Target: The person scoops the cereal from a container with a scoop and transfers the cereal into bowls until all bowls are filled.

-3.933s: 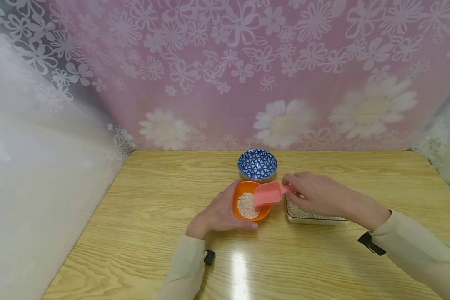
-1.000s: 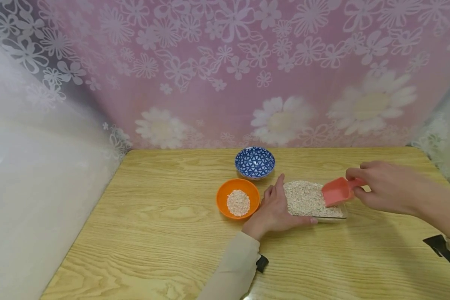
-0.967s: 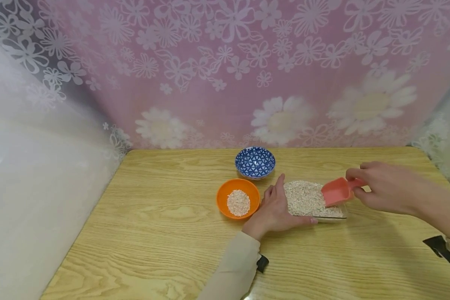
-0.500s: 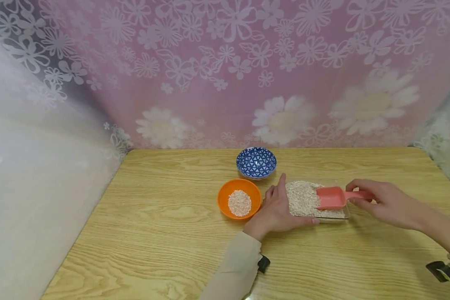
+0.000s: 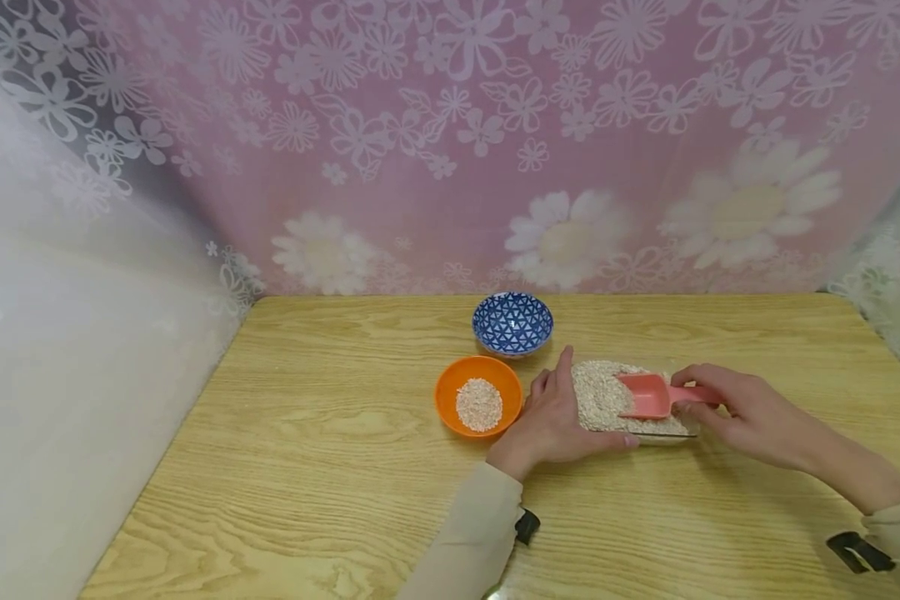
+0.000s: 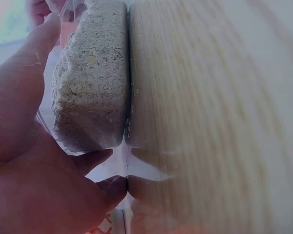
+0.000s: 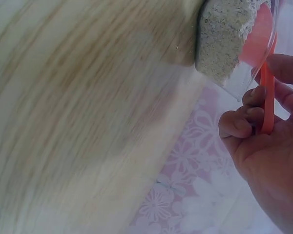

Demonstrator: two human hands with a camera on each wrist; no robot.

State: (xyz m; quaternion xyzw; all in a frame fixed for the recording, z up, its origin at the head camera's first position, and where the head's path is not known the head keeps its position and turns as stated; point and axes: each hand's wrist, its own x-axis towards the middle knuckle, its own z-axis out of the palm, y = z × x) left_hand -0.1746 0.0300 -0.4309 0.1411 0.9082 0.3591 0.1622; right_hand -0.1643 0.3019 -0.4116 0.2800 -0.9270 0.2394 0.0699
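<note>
A clear glass container (image 7: pixel 237 90) full of rolled oats (image 5: pixel 600 398) stands right of centre on the table. My left hand (image 5: pixel 547 423) holds its left end, thumb along the near wall and the other fingers around the end. In the left wrist view, oats (image 6: pixel 95 73) show through the wall, with fingertips low by the table. My right hand (image 5: pixel 742 412) grips the handle of a pink scoop (image 5: pixel 648 396) between thumb and fingers. The scoop's blade lies in the oats, its front edge dug in toward the left. In the right wrist view, fingers curl around the handle (image 7: pixel 268 105).
An orange bowl (image 5: pixel 450 392) with a small heap of oats in it stands just left of my left hand. Behind it is a blue and white patterned bowl (image 5: pixel 512 323). A flowered curtain (image 5: pixel 420 208) hangs along the wooden table's (image 5: pixel 307 467) back edge.
The scoop has gone from over the orange bowl to the glass container, and now pushes leftward into the oats. My left hand has let go of the orange bowl and holds the container.
</note>
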